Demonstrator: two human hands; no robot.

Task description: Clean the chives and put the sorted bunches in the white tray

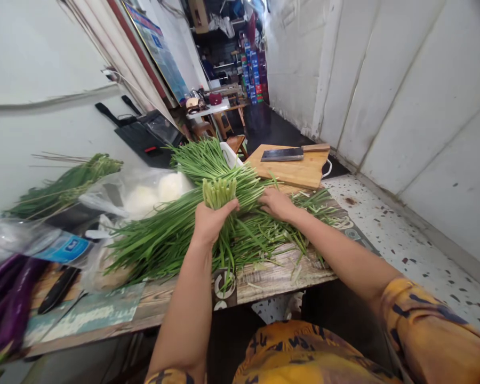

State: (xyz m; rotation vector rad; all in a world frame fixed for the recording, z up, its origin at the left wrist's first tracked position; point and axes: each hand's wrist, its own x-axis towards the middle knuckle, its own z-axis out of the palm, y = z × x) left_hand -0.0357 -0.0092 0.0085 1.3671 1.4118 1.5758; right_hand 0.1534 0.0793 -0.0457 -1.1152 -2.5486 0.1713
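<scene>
Scraps point(280, 237) near front of desk point(280, 277); left hand point(208, 220) grip closed around upright bunch point(219, 194) of chives; right hand point(278, 204) at stalk ends of chive pile point(156, 232) lying on desk, can't tell if grip closed; farther, cleaver point(282, 155) flat on board point(290, 173)

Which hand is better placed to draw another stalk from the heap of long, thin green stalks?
Probably the right hand, which is at the ends of the long, thin green stalks, while the left hand is wrapped around a pale-ended green bundle.
</scene>
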